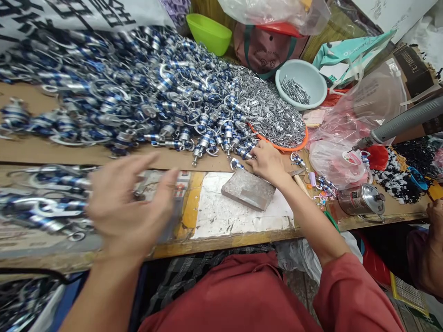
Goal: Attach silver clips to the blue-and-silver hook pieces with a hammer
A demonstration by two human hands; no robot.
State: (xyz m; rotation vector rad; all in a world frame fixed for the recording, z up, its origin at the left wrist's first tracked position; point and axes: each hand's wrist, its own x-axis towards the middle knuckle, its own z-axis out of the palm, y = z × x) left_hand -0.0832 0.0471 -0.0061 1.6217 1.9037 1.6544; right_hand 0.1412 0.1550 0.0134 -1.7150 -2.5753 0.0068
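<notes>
My left hand (129, 203), blurred, hovers at the left part of the bench with thumb and fingers apart and nothing visible between them. Below and beside it lie blue-and-silver metal pieces with curved silver arms (44, 207). At the front edge of a big heap of the same pieces (138, 92), my right hand (268, 161) reaches down with its fingers curled in. Whatever its fingertips hold is hidden. Just below that hand a grey metal block (248, 190) rests tilted on a worn white sheet (211, 216).
Small silver parts (273, 106) fill an orange-rimmed tray (294, 148). Behind stand a pale bowl of metal pins (301, 69) and a green bowl (209, 34). At right, a grey screwdriver-like power tool (408, 120) hangs above plastic bags and a lidded metal pot (362, 200). Another person's hand (435, 214) shows far right.
</notes>
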